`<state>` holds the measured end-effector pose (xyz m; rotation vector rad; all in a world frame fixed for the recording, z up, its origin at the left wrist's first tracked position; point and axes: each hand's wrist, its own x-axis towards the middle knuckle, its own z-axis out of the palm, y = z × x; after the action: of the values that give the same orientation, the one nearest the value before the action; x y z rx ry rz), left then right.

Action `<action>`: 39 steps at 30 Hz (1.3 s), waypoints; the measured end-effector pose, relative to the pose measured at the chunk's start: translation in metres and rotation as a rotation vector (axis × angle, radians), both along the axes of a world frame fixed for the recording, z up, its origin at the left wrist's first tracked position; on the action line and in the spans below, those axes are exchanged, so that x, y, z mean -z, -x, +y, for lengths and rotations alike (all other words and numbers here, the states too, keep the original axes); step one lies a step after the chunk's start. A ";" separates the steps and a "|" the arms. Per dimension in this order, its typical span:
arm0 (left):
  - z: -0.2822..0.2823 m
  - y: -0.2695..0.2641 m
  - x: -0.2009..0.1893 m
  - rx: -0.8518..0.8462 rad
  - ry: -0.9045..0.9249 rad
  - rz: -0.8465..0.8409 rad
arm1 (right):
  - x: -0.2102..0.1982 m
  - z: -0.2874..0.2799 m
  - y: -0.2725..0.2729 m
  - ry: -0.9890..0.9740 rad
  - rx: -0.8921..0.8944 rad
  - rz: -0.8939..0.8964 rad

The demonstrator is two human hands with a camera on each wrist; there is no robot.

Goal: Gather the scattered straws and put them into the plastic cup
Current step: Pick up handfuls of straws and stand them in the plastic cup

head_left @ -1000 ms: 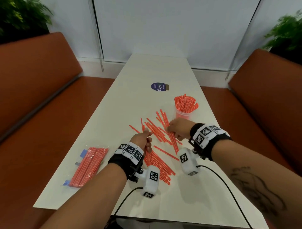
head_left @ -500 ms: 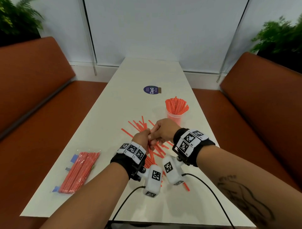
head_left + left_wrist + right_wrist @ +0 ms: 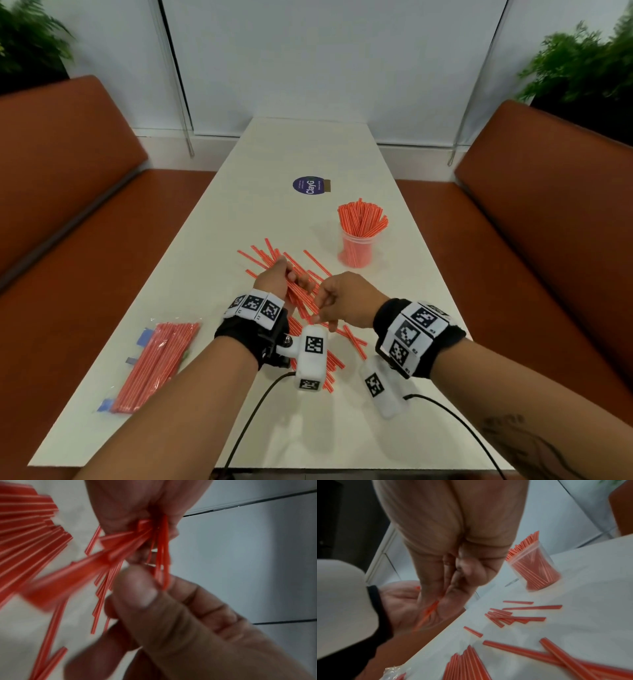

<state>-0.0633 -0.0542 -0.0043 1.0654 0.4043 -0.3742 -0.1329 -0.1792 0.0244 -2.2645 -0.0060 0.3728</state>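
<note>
Several thin red-and-white striped straws [image 3: 297, 291] lie bunched in the left hand [image 3: 278, 281], its fingers [image 3: 135, 601] curled round them above the long white table [image 3: 219, 240]. Just beside it the right hand [image 3: 346, 299] pinches the bundle's near end between thumb and fingers. More loose straws [image 3: 508, 616] are scattered beneath. Farther right stands the clear plastic cup [image 3: 356, 248], packed with straws.

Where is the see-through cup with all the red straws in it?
In the head view, the clear plastic cup stands on the white table's right side, beyond the scattered red straws.
</note>
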 end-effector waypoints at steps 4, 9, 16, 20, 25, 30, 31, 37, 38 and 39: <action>0.007 0.001 0.001 0.113 0.119 -0.021 | -0.002 -0.013 0.003 0.428 -0.047 0.129; 0.014 0.004 0.005 0.160 0.078 0.010 | 0.021 -0.023 0.019 0.756 -0.084 0.352; 0.016 0.011 0.014 0.102 0.089 0.080 | 0.033 -0.015 0.016 0.782 -0.128 0.402; 0.025 0.011 0.023 0.058 0.054 0.077 | 0.030 -0.015 0.001 0.689 -0.050 0.275; 0.040 0.012 0.025 0.013 0.050 0.079 | 0.041 0.005 -0.027 0.700 -0.080 0.170; 0.059 0.007 0.026 -0.037 0.059 0.075 | 0.052 0.011 -0.033 0.739 -0.065 0.180; 0.062 0.006 0.025 -0.037 0.052 0.077 | 0.052 0.012 -0.033 0.740 -0.078 0.183; 0.054 0.007 0.023 0.051 0.006 0.075 | 0.046 0.020 -0.028 0.817 -0.178 0.271; 0.051 0.007 0.022 0.082 -0.024 0.061 | 0.041 0.021 -0.030 0.807 -0.176 0.279; 0.047 0.007 0.022 0.104 -0.055 0.039 | 0.034 0.021 -0.031 0.761 -0.158 0.258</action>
<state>-0.0705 -0.0077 -0.0259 1.1369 0.3971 -0.4789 -0.1015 -0.1583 -0.0096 -2.9495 0.1073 0.8658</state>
